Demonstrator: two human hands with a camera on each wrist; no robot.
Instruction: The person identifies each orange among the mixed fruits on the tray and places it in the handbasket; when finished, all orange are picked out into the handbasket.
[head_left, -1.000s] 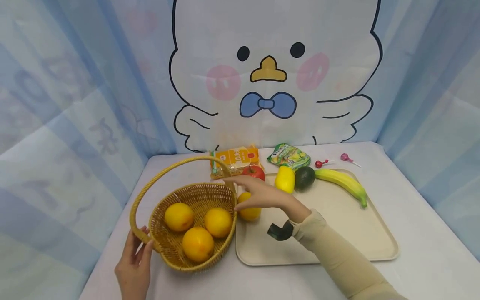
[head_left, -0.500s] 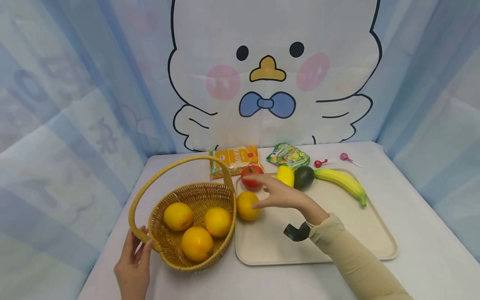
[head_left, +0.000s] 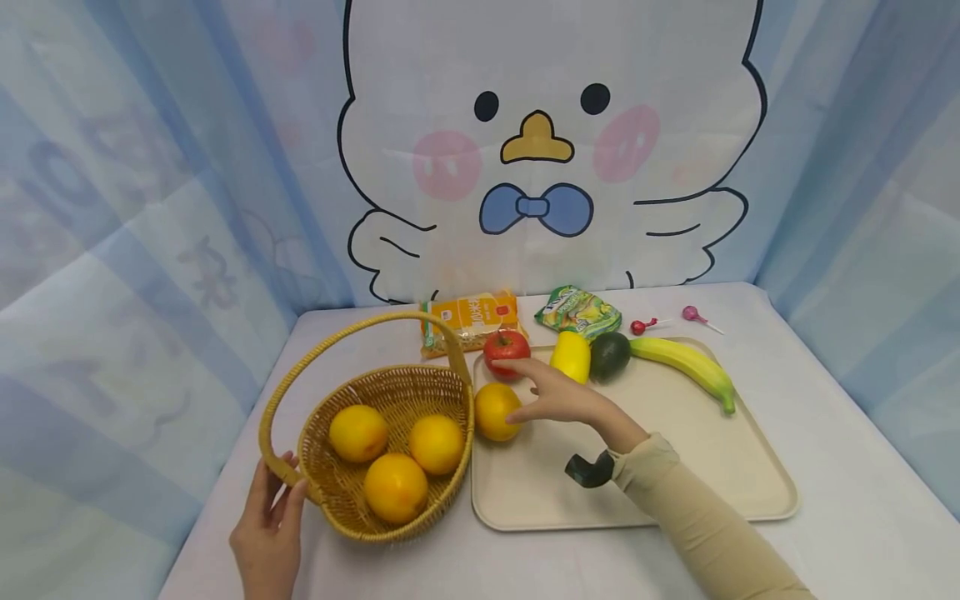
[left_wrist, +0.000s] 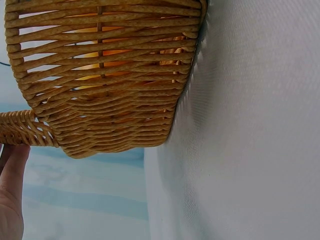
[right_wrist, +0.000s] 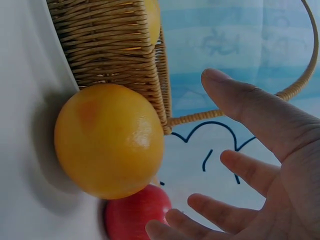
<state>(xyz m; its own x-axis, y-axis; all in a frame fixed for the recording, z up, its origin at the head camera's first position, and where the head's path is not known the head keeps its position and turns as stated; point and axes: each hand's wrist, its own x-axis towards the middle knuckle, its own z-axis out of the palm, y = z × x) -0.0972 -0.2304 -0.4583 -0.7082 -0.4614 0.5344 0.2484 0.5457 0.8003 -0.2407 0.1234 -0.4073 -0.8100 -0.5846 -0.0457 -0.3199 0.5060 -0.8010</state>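
Note:
A wicker basket (head_left: pixel 311 433) with a tall arched handle stands on the left, holding three oranges (head_left: pixel 396 488). At the base of its handle, my left hand (head_left: pixel 268 529) pinches the wicker between thumb and fingers; the left wrist view shows only part of this hand. A further orange (right_wrist: pixel 109 142) sits on the tray's left edge, close against the basket. Just right of that orange and above the tray hovers my right hand (head_left: pixel 561 393), fingers spread and nothing in them. Behind the orange lies a red apple (head_left: pixel 507 352), partly covered by my right fingers in the head view.
The beige tray (head_left: pixel 720 475) also bears a yellow fruit or vegetable (head_left: pixel 572 357), an avocado (head_left: pixel 610 356) and a banana (head_left: pixel 684 364). Along the back are an orange packet (head_left: pixel 472 321), a green packet (head_left: pixel 577 312) and two lollipops (head_left: pixel 692 314).
My right hand has drawn back rightward from the basket's rim to beside the orange on the tray, with its fingers still spread. The left hand and basket stay where they were.

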